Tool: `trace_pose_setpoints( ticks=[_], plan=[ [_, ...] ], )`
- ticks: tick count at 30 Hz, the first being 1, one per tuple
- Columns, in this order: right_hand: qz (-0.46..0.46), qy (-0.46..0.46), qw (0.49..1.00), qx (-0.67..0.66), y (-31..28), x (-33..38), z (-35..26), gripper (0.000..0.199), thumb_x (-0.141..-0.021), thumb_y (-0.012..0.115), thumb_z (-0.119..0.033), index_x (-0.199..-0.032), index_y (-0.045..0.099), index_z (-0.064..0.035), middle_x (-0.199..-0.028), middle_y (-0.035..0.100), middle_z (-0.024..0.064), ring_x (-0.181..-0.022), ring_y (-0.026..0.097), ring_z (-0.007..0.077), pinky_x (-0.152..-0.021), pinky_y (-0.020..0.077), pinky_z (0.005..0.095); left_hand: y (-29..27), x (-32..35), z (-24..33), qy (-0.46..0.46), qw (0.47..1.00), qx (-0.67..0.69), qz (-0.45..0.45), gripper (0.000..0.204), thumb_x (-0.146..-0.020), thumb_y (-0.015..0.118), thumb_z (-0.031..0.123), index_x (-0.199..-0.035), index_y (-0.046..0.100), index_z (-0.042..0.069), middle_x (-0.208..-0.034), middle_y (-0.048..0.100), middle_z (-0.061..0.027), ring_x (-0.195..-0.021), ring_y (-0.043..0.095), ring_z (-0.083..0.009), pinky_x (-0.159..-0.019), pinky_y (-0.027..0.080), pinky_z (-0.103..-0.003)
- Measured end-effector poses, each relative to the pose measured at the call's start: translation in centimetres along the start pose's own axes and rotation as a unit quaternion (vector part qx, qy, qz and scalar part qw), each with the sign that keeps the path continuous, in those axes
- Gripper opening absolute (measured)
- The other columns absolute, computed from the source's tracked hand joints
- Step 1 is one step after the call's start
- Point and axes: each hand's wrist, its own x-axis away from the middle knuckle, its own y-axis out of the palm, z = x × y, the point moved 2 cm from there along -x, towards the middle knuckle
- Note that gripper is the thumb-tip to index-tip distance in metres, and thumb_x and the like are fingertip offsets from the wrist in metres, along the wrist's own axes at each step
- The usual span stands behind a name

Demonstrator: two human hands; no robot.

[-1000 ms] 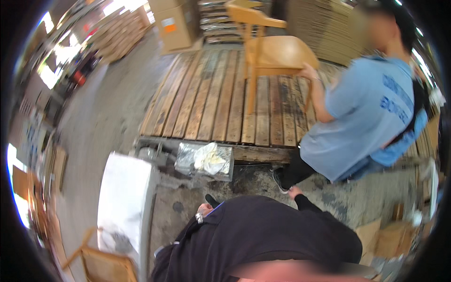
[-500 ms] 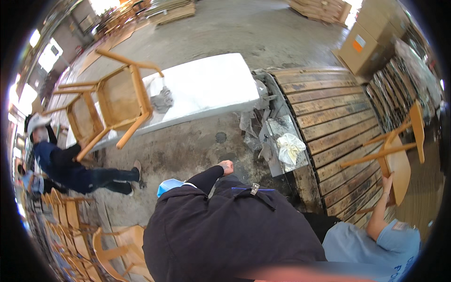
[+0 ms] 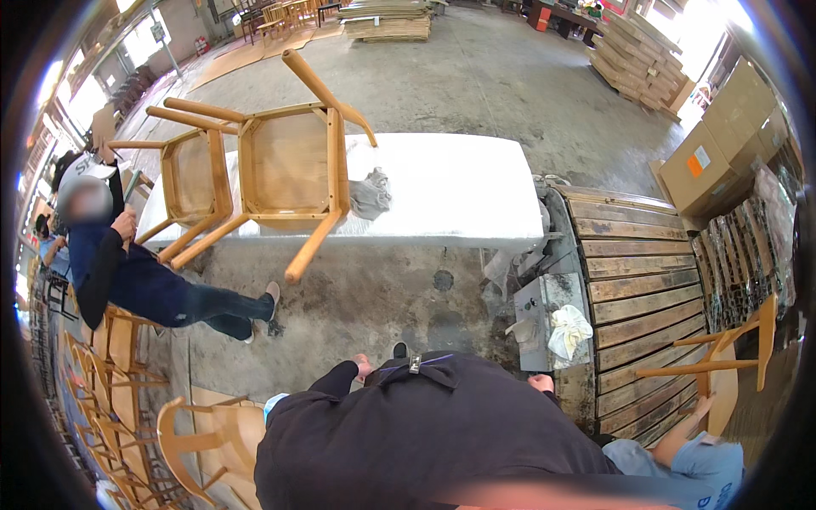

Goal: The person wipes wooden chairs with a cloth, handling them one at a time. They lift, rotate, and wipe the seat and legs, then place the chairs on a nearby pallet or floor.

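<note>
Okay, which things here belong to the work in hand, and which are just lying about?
Likely part of the work:
two tipped chairs on the white-topped bench
wooden chair touched by a co-worker's hand
pale cloth on the metal box, near your right hand

Probably just lying about:
large carton
stack of flat sheets

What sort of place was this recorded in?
Most likely a furniture workshop or warehouse where chairs are finished or packed: tipped wooden chairs lie on a long white table, a large carton stands on the right, and flat cardboard is stacked across the concrete floor.
</note>
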Motion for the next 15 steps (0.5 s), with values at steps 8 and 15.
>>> trace_pose_setpoints(
  ticks=[8, 15],
  plan=[
    [-0.056, -0.070, 0.996, 0.024, 8.0, -3.3, -15.3, 0.037, -0.085, 0.060, -0.034, -0.074, 0.070, -0.0003, -0.062, 0.065, 0.0164, -0.056, 0.067, 0.0265, -0.063, 0.0541, 0.0394, -8.9, -2.1, -2.9, -0.026, 0.990, 0.044, 0.132, 0.024, -0.074, 0.056, 0.027, -0.066, 0.070, 0.009, -0.062, 0.068, -0.0087, -0.066, 0.068, -0.0224, -0.067, 0.053, -0.037],
    [-0.059, -0.017, 0.998, 0.028, 8.0, -5.4, -14.6, 0.041, -0.087, 0.056, -0.037, -0.074, 0.067, -0.0003, -0.063, 0.064, 0.0170, -0.061, 0.067, 0.0290, -0.064, 0.0529, 0.0415, -11.7, -4.1, -2.4, -0.064, 0.986, 0.124, 0.093, 0.032, -0.079, 0.050, 0.031, -0.066, 0.068, 0.009, -0.060, 0.067, -0.0080, -0.064, 0.067, -0.0233, -0.066, 0.051, -0.038]
  ],
)
